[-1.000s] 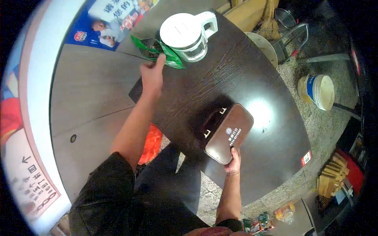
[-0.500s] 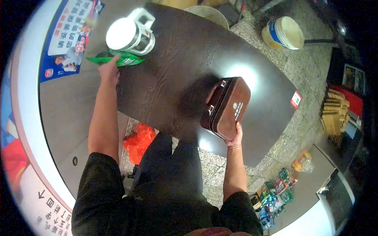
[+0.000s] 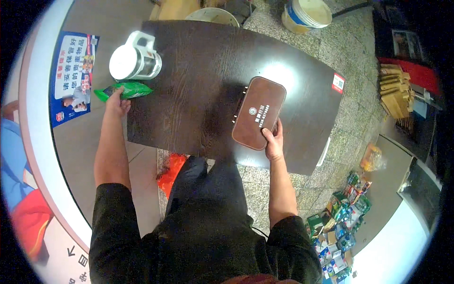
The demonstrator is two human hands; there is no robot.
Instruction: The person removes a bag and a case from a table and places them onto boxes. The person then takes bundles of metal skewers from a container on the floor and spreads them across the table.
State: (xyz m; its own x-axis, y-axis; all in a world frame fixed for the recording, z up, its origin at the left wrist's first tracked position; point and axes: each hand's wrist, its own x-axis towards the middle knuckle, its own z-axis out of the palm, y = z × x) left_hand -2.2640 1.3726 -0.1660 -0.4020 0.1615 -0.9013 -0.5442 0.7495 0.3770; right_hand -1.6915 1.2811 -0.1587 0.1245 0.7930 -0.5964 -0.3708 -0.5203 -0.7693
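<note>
My left hand point(image 3: 118, 101) grips a green plastic packet point(image 3: 138, 89) by its near edge, at the left end of the dark wooden table point(image 3: 189, 113). Just beyond the packet stands a glass pitcher point(image 3: 150, 66) with a white lid and a white handle. On the right, my right hand point(image 3: 274, 140) holds a brown leather-look case point(image 3: 265, 99) by its near end, thumb on top and fingers underneath. The case lies nearly flat, its printed face up. Small metal clasps show along its left side, where the handle is mostly hidden.
A blue-and-white poster point(image 3: 71, 80) is on the left. White buckets point(image 3: 309, 16) stand beyond the table. A red plastic bag point(image 3: 171, 175) is below its near edge. At right are stacked wooden pieces point(image 3: 395, 90) and a heap of colourful packages point(image 3: 338, 232).
The case has turned from tilted, with its clasp side showing, to nearly flat. My right thumb now lies on its face. My left hand still holds the packet beside the pitcher; the view has shifted.
</note>
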